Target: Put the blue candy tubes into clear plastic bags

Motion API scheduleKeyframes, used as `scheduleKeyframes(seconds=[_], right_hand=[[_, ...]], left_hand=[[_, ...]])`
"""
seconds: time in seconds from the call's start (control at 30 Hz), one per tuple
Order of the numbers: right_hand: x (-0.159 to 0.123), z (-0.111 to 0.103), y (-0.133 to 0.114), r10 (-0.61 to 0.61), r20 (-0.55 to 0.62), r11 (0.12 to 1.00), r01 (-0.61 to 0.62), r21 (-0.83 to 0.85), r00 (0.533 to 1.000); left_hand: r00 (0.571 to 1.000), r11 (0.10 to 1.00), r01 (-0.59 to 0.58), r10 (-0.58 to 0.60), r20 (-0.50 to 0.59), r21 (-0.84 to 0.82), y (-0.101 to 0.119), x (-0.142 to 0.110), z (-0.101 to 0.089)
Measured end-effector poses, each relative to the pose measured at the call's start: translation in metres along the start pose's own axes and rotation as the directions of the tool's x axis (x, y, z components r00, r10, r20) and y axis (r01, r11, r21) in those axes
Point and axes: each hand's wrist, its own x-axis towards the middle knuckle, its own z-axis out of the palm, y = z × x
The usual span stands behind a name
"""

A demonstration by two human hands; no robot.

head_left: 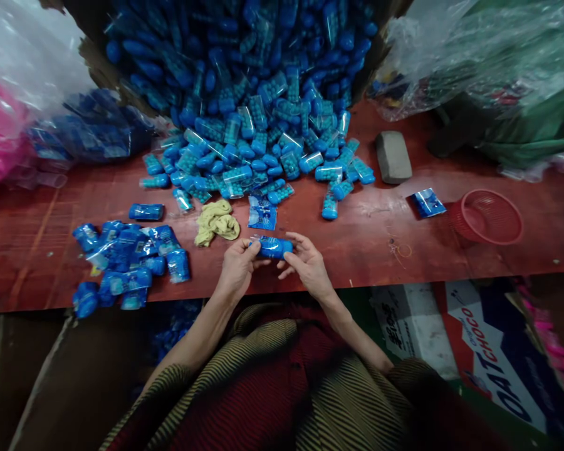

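Note:
Between my two hands, just above the table's front part, lies a small blue bottle in a printed sleeve (273, 247). My left hand (238, 266) pinches its left end with thumb and fingers. At the other end, my right hand (308, 263) grips it, thumb on the near side. Flat blue printed sleeves (262, 213) rest just beyond the hands. A crumpled yellow cloth (216, 222) is to their left. Farther back spreads a big heap of clear bottles with blue caps and blue beads (258, 150).
Sleeved blue bottles (126, 260) form a pile at the left, one (146, 212) lying apart. On the right are a grey block (393, 156), a blue packet (428, 203) and a red plastic basket (489, 217). Plastic bags (493, 62) crowd the back right; printed cartons (489, 351) stand below the edge.

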Motion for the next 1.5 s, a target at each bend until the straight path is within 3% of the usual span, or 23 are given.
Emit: scheduleKeyframes(seconds=[0.1,0.23,0.47,0.73,0.8,0.93,1.1,1.27,1.4,1.5], right_hand=[[-0.002,0.001,-0.002,-0.047,-0.020,0.998,0.046,-0.031,0.999],[-0.006,0.001,-0.001,-0.063,-0.042,0.993,0.058,-0.102,0.997],[-0.011,-0.001,-0.001,-0.146,0.002,0.939,0.139,-0.316,0.989],[-0.011,0.001,-0.003,-0.062,-0.026,0.976,0.055,-0.212,0.998],[-0.011,0.001,-0.003,-0.079,-0.020,0.963,0.071,-0.261,0.997],[-0.011,0.000,0.000,-0.131,0.014,0.893,0.124,-0.432,0.991],[-0.009,0.001,0.002,-0.100,0.018,0.963,0.101,-0.251,0.995],[-0.009,-0.004,-0.005,-0.152,0.013,0.960,0.151,-0.237,0.988],[-0.008,-0.006,-0.006,-0.085,0.077,0.974,0.100,-0.206,0.993],[-0.008,-0.001,-0.002,-0.102,0.040,0.977,0.108,-0.182,0.994]], left_hand=[[0.996,0.996,0.084,-0.082,0.040,-0.036,0.000,-0.001,-0.001],[0.991,0.994,0.109,-0.107,0.085,-0.027,-0.001,-0.003,0.000],[0.999,1.000,-0.031,0.030,0.035,0.001,-0.004,-0.005,0.000],[0.991,0.999,0.027,-0.031,0.128,0.031,-0.001,-0.005,-0.004],[0.989,0.998,0.051,-0.056,0.133,0.042,0.000,-0.005,-0.004],[0.998,0.998,-0.029,0.025,0.064,0.057,-0.002,-0.004,-0.001],[0.997,0.998,0.001,-0.006,0.075,0.066,-0.001,-0.002,0.002],[0.989,0.996,-0.013,0.000,0.151,0.087,0.002,-0.001,0.001],[0.990,0.980,-0.126,0.115,0.076,0.152,-0.004,0.003,-0.005],[0.964,0.943,-0.254,0.265,-0.024,0.215,-0.008,0.005,-0.007]])
